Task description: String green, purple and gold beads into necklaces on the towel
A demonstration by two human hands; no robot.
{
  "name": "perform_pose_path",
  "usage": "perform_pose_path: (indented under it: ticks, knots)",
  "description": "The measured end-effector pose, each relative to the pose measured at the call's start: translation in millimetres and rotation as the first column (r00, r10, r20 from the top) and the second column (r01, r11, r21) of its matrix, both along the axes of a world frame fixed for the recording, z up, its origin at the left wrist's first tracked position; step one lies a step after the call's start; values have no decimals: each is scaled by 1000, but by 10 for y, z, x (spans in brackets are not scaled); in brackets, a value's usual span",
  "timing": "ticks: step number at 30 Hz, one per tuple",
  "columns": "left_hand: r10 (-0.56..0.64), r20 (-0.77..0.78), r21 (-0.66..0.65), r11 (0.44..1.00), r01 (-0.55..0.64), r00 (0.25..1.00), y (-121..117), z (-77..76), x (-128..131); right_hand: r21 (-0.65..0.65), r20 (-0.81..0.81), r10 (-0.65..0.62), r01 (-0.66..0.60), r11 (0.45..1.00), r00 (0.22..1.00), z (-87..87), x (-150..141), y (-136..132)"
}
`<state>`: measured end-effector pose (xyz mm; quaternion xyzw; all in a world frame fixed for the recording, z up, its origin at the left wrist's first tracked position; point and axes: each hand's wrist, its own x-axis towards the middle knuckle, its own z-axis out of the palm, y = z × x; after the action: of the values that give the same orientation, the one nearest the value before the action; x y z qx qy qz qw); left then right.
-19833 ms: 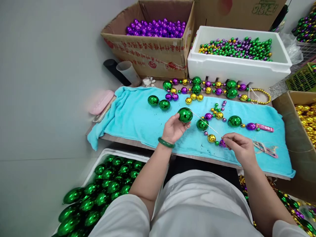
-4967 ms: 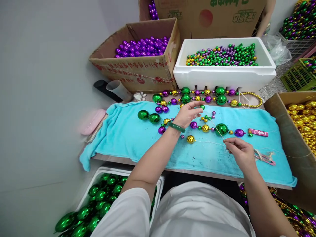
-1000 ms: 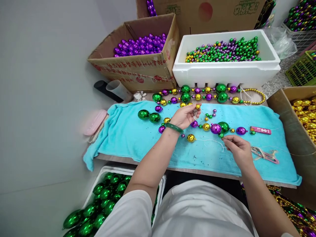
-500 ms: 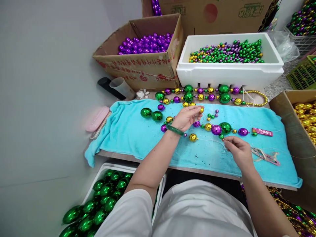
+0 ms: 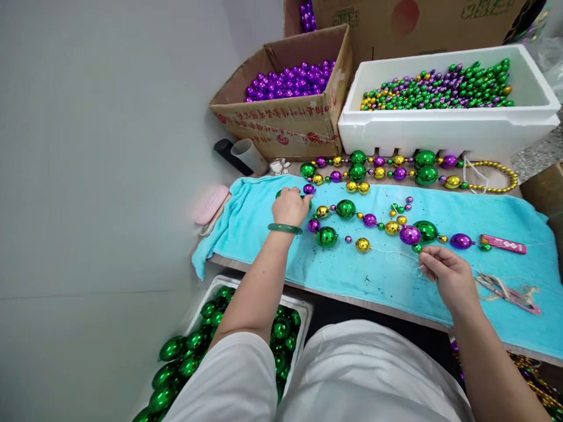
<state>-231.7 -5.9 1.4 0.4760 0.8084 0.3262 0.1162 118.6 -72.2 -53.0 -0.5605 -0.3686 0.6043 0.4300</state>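
Note:
My left hand (image 5: 291, 206) lies over large green beads (image 5: 278, 194) at the towel's left, fingers curled down around one and mostly hiding them. It wears a green bangle (image 5: 285, 228). My right hand (image 5: 446, 272) pinches white string beside a small green bead (image 5: 417, 248). Close to that bead are a purple bead (image 5: 410, 235) and a bigger green one (image 5: 426, 231) on the strand. The strand curves left through a gold bead (image 5: 392, 228) and a large green bead (image 5: 345, 209). A loose gold bead (image 5: 363, 245) rests near a string.
Finished-looking bead strands (image 5: 382, 173) run along the back of the blue towel (image 5: 352, 275). Behind stand a carton (image 5: 277, 120) of purple beads and a white foam box (image 5: 440, 135) of small mixed beads. Scissors (image 5: 510, 293) and a pink packet (image 5: 504, 244) lie right.
My left hand has moved left from the strand's middle to the large green beads, and the small gold bead it held now sits by the strand. My right hand stays at the string. The view has shifted left.

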Motion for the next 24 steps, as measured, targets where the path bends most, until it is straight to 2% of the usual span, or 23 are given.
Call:
perform_pose_path:
  ticks: [3,6,8,9,10,11,13,14,15,16,17,19,24]
  knots:
    - [24,5,-115,993,-23,1000,8,-140,-150,15,11,26,-26,1000,1000,7,-33,6]
    - [27,49,-157,987,-19,998,21,-231,-142,31,44,74,-76,997,996,30,-80,-6]
    - [50,177,-122,992,-29,983,19,-233,-85,47,61,100,-103,994,993,53,-104,-29]
    - [56,306,-90,996,-30,950,11,-215,-42,58,65,111,-114,992,992,67,-115,-44]
    - [44,474,-58,998,-19,880,-4,-186,9,68,67,117,-122,990,991,83,-125,-59]
    - [15,652,-27,1000,3,758,-25,-147,69,77,66,122,-127,989,990,100,-135,-72]
    - [-61,906,37,997,67,418,-76,-55,205,84,56,127,-131,988,990,137,-160,-91]
    - [-91,960,67,993,97,264,-102,-8,277,84,51,130,-134,987,990,156,-173,-96]
    - [-109,983,91,988,123,148,-125,36,348,84,48,131,-135,987,990,174,-188,-99]
    - [-120,990,109,984,138,73,-144,74,414,85,47,134,-138,987,990,191,-202,-101]
    - [-130,991,125,982,144,27,-158,105,475,88,49,139,-143,986,989,206,-216,-103]
    - [-146,989,147,979,139,-17,-172,143,579,94,49,152,-156,983,987,226,-239,-110]
    - [-146,989,147,986,75,-17,-184,164,763,84,40,185,-188,979,982,226,-288,-142]
